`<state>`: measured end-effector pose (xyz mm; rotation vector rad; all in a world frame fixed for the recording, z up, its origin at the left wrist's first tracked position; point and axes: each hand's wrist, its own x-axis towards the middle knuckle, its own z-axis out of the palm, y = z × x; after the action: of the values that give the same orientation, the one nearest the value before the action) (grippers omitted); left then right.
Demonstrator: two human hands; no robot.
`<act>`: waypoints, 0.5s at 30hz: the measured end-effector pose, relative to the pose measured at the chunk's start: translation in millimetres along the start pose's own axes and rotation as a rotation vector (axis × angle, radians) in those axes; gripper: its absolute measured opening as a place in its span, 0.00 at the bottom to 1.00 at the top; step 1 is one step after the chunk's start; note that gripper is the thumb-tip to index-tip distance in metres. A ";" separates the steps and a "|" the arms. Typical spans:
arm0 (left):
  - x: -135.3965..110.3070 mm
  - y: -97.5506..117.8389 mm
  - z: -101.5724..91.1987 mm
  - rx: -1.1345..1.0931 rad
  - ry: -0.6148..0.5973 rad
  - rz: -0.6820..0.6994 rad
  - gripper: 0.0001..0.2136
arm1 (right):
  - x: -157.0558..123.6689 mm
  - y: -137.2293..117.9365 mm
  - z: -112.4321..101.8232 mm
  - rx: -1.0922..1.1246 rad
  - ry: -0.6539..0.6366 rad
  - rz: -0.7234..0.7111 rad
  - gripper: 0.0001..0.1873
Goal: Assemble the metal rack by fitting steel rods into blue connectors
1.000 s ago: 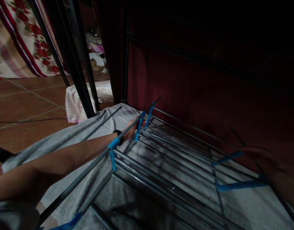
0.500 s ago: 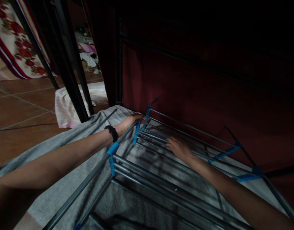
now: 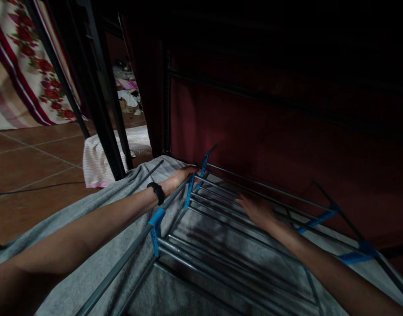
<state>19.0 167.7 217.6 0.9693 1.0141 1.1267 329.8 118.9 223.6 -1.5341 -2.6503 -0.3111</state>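
Head camera shows the metal rack running its bars rightward from the left hand, beside a blue bracket, beneath the right hand, though I cannot tell either grip.

The left wrist, at eight o'clock from the centre, wears a dark band, black or close to it, broad and thick, with rounded edges, looped around the wrist like a watch or bracelet; any dial or marking on it is too dim to make out. The left forearm is bare, widening toward the frame's edge at eight o'clock, where shadow swallows its detail. The left hand is ungloved, its fingertips partly hidden. At four o'clock the right hand is bare too, its fingers smeared by blur, and the slim right forearm is uncovered.
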 end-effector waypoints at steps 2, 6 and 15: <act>1.5 -0.7 0.2 0.000 0.014 0.004 0.07 | 0.4 1.8 1.4 0.003 0.023 -0.013 0.20; 5.1 -3.5 0.1 -0.046 0.018 -0.006 0.07 | 0.2 4.1 4.9 0.036 0.048 -0.053 0.20; -5.4 2.0 7.2 -0.039 -0.031 -0.012 0.09 | 2.9 6.0 5.3 0.051 0.016 -0.059 0.20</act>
<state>24.8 162.0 222.2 0.9452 0.9684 1.1151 333.8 125.4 219.7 -1.4354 -2.6728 -0.2562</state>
